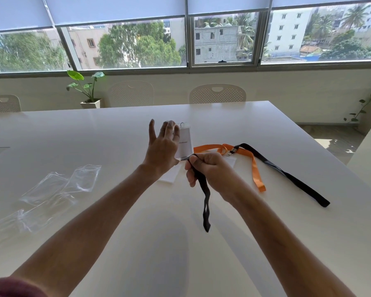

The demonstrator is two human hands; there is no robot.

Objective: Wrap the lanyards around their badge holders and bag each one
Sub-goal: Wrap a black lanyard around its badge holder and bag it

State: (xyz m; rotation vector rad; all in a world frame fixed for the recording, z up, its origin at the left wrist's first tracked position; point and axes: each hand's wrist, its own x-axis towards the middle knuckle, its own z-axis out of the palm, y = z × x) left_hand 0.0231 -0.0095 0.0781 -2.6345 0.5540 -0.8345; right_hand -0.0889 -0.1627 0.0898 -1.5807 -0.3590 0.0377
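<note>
My left hand (pixel 162 146) holds a clear badge holder (pixel 185 142) with a white name card upright above the table, fingers spread up along it. My right hand (pixel 204 168) grips its black lanyard (pixel 205 196) just beside the holder's lower edge; the lanyard's loose loop hangs down from my fist. An orange lanyard (pixel 255 168) and a second black lanyard (pixel 287 174) lie on the white table (pixel 116 129) to the right, with another badge holder (pixel 230 161) partly hidden behind my right hand. A white card or holder (pixel 169 176) lies under my left wrist.
Several clear plastic zip bags (pixel 83 179) lie flat on the table's left side. White chairs (pixel 217 94) stand along the far edge, with a potted plant (pixel 88 91) by the window wall. The table's right edge drops to the floor.
</note>
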